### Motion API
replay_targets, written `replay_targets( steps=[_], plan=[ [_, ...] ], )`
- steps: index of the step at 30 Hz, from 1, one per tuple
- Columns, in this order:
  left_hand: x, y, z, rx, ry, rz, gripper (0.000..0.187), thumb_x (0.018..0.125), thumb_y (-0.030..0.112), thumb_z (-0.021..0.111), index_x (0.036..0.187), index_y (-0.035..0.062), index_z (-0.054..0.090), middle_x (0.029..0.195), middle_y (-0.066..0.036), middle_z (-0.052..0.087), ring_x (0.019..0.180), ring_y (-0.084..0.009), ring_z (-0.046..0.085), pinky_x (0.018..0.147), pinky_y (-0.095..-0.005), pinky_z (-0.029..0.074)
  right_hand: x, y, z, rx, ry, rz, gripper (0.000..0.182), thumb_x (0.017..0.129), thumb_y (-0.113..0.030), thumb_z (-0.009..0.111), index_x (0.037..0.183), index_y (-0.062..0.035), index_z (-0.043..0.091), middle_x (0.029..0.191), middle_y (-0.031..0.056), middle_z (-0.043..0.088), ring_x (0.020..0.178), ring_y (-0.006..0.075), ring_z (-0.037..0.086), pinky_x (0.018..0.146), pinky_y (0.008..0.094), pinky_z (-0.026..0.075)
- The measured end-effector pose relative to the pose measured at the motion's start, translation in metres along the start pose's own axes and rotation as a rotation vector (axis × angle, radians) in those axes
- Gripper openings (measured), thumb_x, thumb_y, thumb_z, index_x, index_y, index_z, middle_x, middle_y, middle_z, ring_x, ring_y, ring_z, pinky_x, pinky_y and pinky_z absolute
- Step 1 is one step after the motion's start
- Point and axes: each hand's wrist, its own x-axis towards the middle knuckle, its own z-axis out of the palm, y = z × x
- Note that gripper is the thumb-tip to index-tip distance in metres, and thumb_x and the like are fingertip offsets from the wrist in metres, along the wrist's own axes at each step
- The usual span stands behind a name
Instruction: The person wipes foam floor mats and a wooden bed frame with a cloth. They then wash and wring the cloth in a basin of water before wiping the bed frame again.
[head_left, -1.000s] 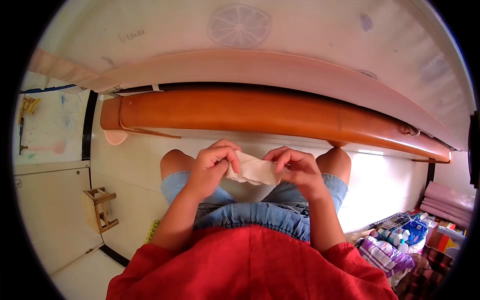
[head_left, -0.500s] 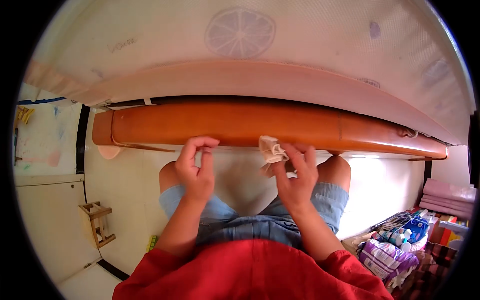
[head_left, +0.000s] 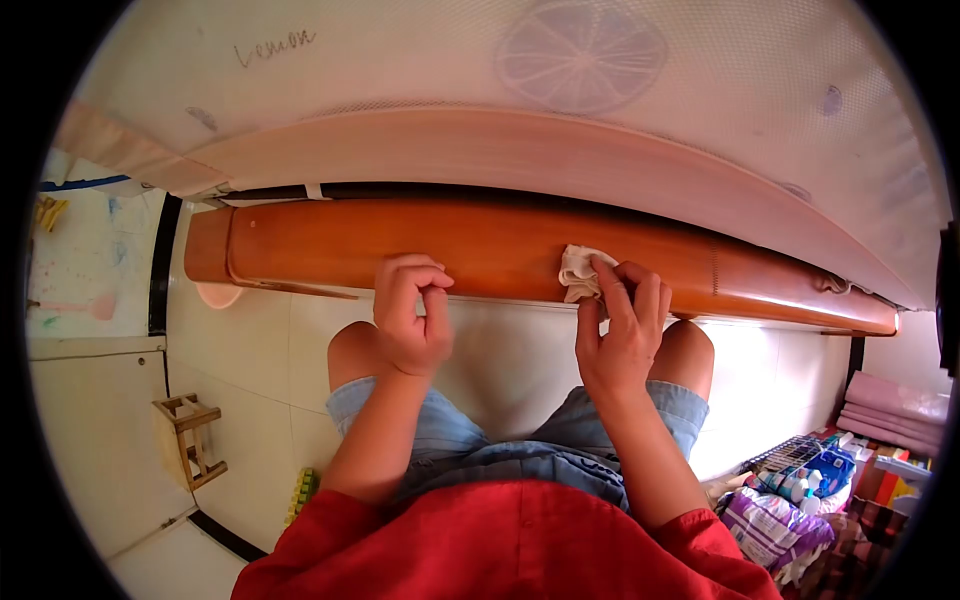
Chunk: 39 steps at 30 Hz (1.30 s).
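A crumpled cream-white cloth (head_left: pixel 578 272) is pinched between the fingers and thumb of my right hand (head_left: pixel 622 340). It lies against the front face of a long, glossy orange-brown wooden bed rail (head_left: pixel 480 240). My left hand (head_left: pixel 412 318) hovers at the rail's lower edge, left of the cloth, with its fingers curled in and nothing showing in them. Above the rail hangs pale mesh fabric (head_left: pixel 400 85) printed with a lemon slice and lettering, with a pink border (head_left: pixel 480 145) along its bottom.
My knees are bent beneath the rail over the pale tiled floor (head_left: pixel 480 350). A small wooden stool (head_left: pixel 190 440) lies to the left. At right are a purple-and-white package (head_left: pixel 770 525), a wire basket (head_left: pixel 790 455) and a stack of pink folded pads (head_left: pixel 895 410).
My right hand has moved right and up, bringing the cloth onto the rail's face. The left hand's fingers have curled in more. The view has shifted slightly.
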Motion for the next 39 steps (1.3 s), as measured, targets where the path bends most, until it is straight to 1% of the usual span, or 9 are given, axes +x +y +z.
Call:
replay_targets(
  steps=[1, 9, 13, 14, 20, 24, 32, 34, 39],
  plan=[
    [0.0, 0.002, 0.001, 0.031, 0.043, 0.023, 0.017, 0.07, -0.013, 0.047, 0.073, 0.0004, 0.057, 0.077, -0.013, 0.058, 0.069, -0.0239, 0.055, 0.059, -0.0281, 0.045, 0.0, -0.001, 0.001, -0.005, -0.01, 0.003, 0.041, 0.069, 0.004, 0.065, 0.11, 0.0, 0.064, 0.101, 0.015, 0.052, 0.089, 0.033, 0.05, 0.078, 0.0408, 0.044],
    [0.0, -0.009, -0.005, 0.021, 0.008, 0.064, 0.016, 0.073, -0.013, 0.049, 0.076, -0.0009, 0.058, 0.081, -0.013, 0.061, 0.069, -0.0243, 0.056, 0.059, -0.0285, 0.045, 0.007, -0.041, 0.031, 0.041, -0.127, -0.124, 0.045, 0.07, -0.001, 0.064, 0.113, 0.0084, 0.058, 0.102, 0.0176, 0.051, 0.09, 0.0332, 0.049, 0.078, 0.0402, 0.044],
    [0.0, -0.01, -0.006, 0.053, -0.002, 0.096, 0.015, 0.073, -0.014, 0.05, 0.076, -0.001, 0.058, 0.081, -0.012, 0.061, 0.069, -0.0241, 0.056, 0.061, -0.0287, 0.046, 0.005, -0.074, 0.053, 0.105, -0.134, -0.206, 0.05, 0.069, 0.0, 0.063, 0.118, 0.0093, 0.055, 0.101, 0.0181, 0.049, 0.089, 0.0329, 0.05, 0.076, 0.0406, 0.045],
    [0.0, -0.01, -0.006, 0.046, -0.006, 0.096, 0.015, 0.073, -0.014, 0.05, 0.076, -0.001, 0.058, 0.081, -0.012, 0.061, 0.069, -0.0241, 0.056, 0.061, -0.0287, 0.046, 0.006, -0.079, 0.052, 0.145, -0.141, -0.206, 0.052, 0.068, 0.0, 0.06, 0.119, 0.0084, 0.055, 0.102, 0.0186, 0.051, 0.089, 0.0321, 0.049, 0.078, 0.0367, 0.045],
    [-0.004, -0.011, -0.006, 0.069, -0.004, 0.044, 0.016, 0.073, -0.015, 0.051, 0.076, -0.0004, 0.057, 0.08, -0.011, 0.06, 0.07, -0.0232, 0.055, 0.064, -0.0289, 0.046, 0.006, -0.061, 0.058, 0.323, -0.166, -0.184, 0.052, 0.066, 0.005, 0.058, 0.117, -0.0014, 0.06, 0.093, 0.0133, 0.048, 0.082, 0.0291, 0.05, 0.069, 0.0357, 0.048],
    [-0.002, -0.008, -0.006, 0.071, -0.014, 0.059, 0.016, 0.073, -0.015, 0.05, 0.075, -0.0003, 0.057, 0.081, -0.012, 0.06, 0.071, -0.0232, 0.055, 0.064, -0.0285, 0.046, 0.004, -0.057, 0.055, 0.361, -0.148, -0.149, 0.047, 0.066, 0.004, 0.058, 0.113, -0.0002, 0.063, 0.092, 0.0114, 0.049, 0.08, 0.0284, 0.05, 0.068, 0.0365, 0.047],
    [-0.002, -0.01, -0.006, 0.046, -0.018, 0.088, 0.015, 0.074, -0.013, 0.049, 0.076, -0.0006, 0.058, 0.083, -0.013, 0.061, 0.072, -0.0227, 0.057, 0.064, -0.0275, 0.047, 0.0, -0.011, 0.009, 0.152, -0.052, -0.005, 0.047, 0.063, 0.009, 0.064, 0.106, -0.0081, 0.069, 0.085, 0.0099, 0.053, 0.078, 0.0283, 0.052, 0.066, 0.0377, 0.045],
    [-0.005, -0.01, -0.007, -0.101, 0.007, -0.04, 0.014, 0.078, -0.011, 0.047, 0.079, -0.0018, 0.058, 0.086, -0.014, 0.06, 0.074, -0.0212, 0.057, 0.067, -0.0269, 0.047, 0.0, -0.005, 0.004, 0.093, 0.012, 0.01, 0.046, 0.063, 0.009, 0.065, 0.105, -0.0074, 0.07, 0.083, 0.0086, 0.054, 0.075, 0.0264, 0.052, 0.064, 0.0363, 0.046],
    [-0.003, -0.008, -0.009, -0.333, 0.075, -0.101, 0.014, 0.082, -0.008, 0.044, 0.083, -0.0042, 0.057, 0.089, -0.015, 0.058, 0.079, -0.0193, 0.056, 0.073, -0.0263, 0.046, -0.013, -0.009, 0.024, 0.102, 0.101, -0.008, 0.047, 0.062, 0.007, 0.067, 0.108, -0.0059, 0.069, 0.081, 0.0078, 0.056, 0.07, 0.0242, 0.054, 0.06, 0.0343, 0.047]
  ],
)
